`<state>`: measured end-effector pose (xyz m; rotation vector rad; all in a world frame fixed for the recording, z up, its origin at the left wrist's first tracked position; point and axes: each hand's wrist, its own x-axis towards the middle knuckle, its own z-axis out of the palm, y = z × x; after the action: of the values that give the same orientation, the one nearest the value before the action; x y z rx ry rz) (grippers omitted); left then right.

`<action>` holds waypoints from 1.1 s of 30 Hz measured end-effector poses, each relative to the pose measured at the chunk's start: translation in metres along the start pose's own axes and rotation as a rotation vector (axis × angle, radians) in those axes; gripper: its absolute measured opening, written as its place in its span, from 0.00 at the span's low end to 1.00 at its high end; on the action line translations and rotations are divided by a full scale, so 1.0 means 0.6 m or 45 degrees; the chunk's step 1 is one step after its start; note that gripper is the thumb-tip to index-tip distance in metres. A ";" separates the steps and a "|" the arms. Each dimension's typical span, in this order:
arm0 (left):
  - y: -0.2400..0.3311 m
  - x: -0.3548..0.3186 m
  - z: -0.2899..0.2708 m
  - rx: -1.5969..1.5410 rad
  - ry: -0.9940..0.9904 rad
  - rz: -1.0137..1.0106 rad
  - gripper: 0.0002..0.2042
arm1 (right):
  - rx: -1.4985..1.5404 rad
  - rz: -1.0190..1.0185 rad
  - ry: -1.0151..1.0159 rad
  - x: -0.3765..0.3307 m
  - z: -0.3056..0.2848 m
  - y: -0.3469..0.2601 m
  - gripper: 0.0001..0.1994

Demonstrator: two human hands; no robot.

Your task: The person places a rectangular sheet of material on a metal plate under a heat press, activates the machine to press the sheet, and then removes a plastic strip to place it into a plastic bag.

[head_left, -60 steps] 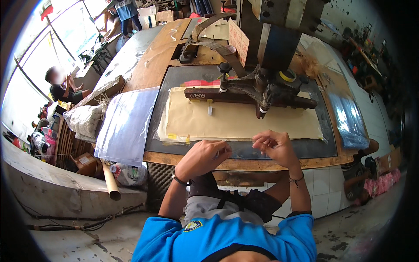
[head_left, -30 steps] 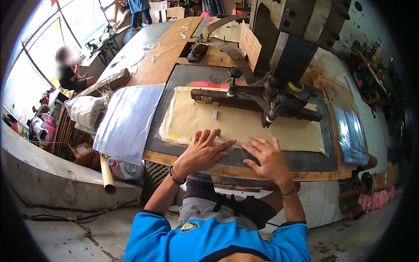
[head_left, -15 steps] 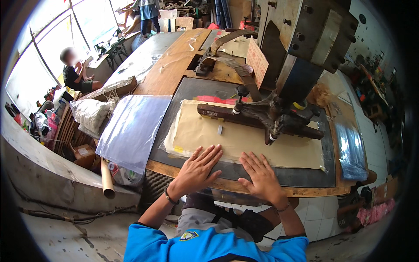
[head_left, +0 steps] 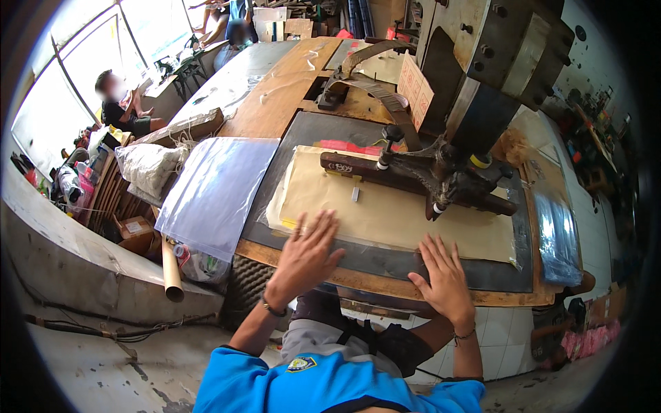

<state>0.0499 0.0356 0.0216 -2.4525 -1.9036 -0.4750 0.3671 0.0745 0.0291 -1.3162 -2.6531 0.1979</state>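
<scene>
My left hand (head_left: 308,256) lies palm down, fingers stretched, with its fingertips on the near left part of a tan paper sheet (head_left: 399,221). Flat at the sheet's near edge, farther right, is my right hand (head_left: 444,277), its fingers also extended. Neither hand holds anything. The sheet rests over clear film on a dark grey board (head_left: 303,131). Across the paper's far side runs a dark metal bar (head_left: 413,183) joined to the press head (head_left: 441,162). A small light grey block (head_left: 355,194) sits on the paper just before the bar.
Clear plastic sheets (head_left: 219,193) overhang the table's left side. Blue-tinted plastic film (head_left: 556,241) lies at the right edge. A cardboard tube (head_left: 171,272) leans below left. A person (head_left: 127,110) sits by the windows. The press column (head_left: 475,113) towers over the table.
My right hand has slid right along the sheet's near edge. The left hand has shifted slightly left and away from me, so the hands are farther apart. The view has shifted a little.
</scene>
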 end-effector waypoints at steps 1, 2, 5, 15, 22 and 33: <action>0.015 0.005 0.008 -0.075 -0.001 0.071 0.32 | -0.003 -0.019 0.001 0.011 0.000 -0.013 0.36; 0.029 0.009 0.018 -0.149 -0.001 0.141 0.32 | 0.029 -0.092 -0.002 0.024 0.013 -0.027 0.36; 0.047 0.012 0.047 -0.220 -0.021 0.220 0.32 | 0.087 -0.224 0.015 0.051 0.045 -0.039 0.36; -0.026 -0.025 0.005 -0.107 -0.021 -0.088 0.27 | -0.004 -0.032 0.021 0.003 0.024 0.003 0.34; 0.019 0.001 0.022 -0.075 0.054 -0.020 0.27 | 0.022 0.050 0.079 -0.001 0.009 0.002 0.30; 0.063 0.052 0.045 -0.229 0.167 0.179 0.22 | 0.417 -0.038 0.164 0.088 0.021 -0.011 0.13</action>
<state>0.0990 0.0603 0.0101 -2.5664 -1.6942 -0.8119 0.3279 0.1120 0.0229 -1.1421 -2.4034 0.5022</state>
